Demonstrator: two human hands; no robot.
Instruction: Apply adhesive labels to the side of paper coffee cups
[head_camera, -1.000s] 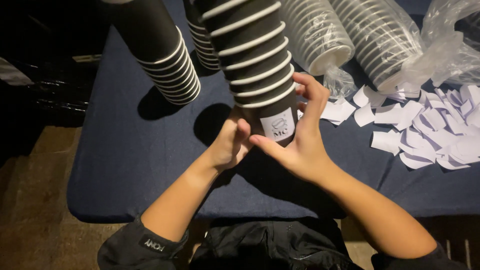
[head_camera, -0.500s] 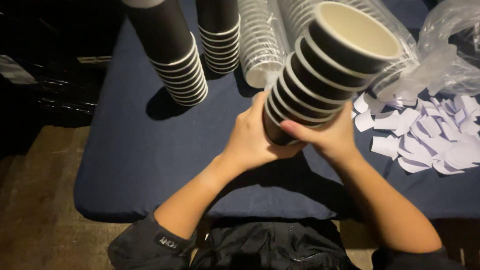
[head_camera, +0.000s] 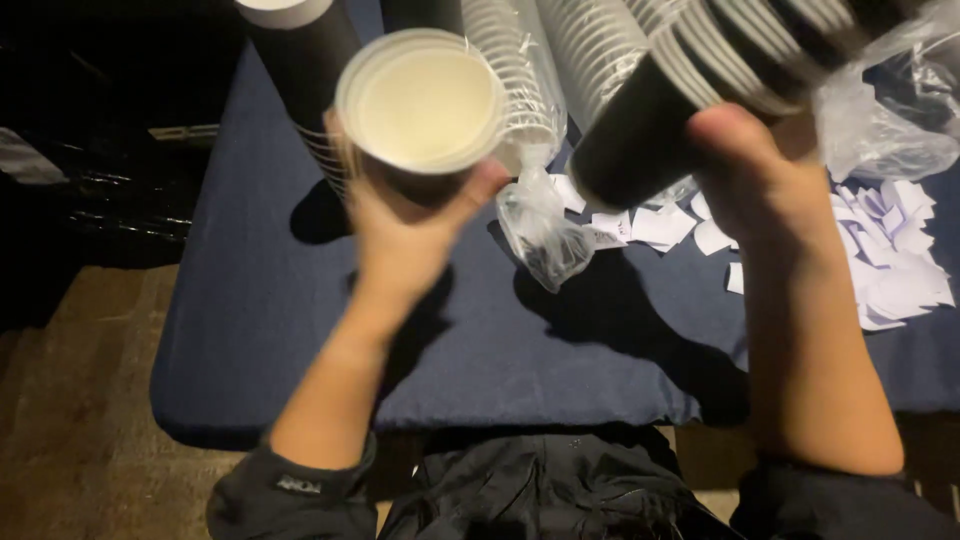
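A: Head view, entry one. Left hand (head_camera: 405, 235) is wrapped around a single black paper cup with a pale cream inside (head_camera: 420, 105), fingers curled round its wall, mouth tipped up toward the camera. Right hand (head_camera: 765, 185) grips the bottom end of a nested stack of black paper cups with white rolled rims (head_camera: 700, 85); the stack slants up and away to the right of that hand and runs out of the top edge.

B: Why held apart like that?

A: Judging by the gap, the lone cup sits clear of the stack's base, the two hands well apart, so neither cup touches the other. Both grips look closed and firm.

B: Surroundings?

A: Between the hands, a clear crinkled plastic sleeve holding a row of white cups (head_camera: 530, 120) droops onto the dark blue padded worktop (head_camera: 260, 300). Behind the left hand stands another upright black cup stack (head_camera: 300, 60), partly hidden. Just beyond the right hand lies a loose heap of small white paper slips (head_camera: 880, 255), curled at the edges, and above it more crumpled clear plastic (head_camera: 880, 130).

B: Textures?

A: Cup walls matt and smooth, rims beaded; the worktop cover reads as soft cloth. Dark sleeves (head_camera: 300, 490) at both forearms.
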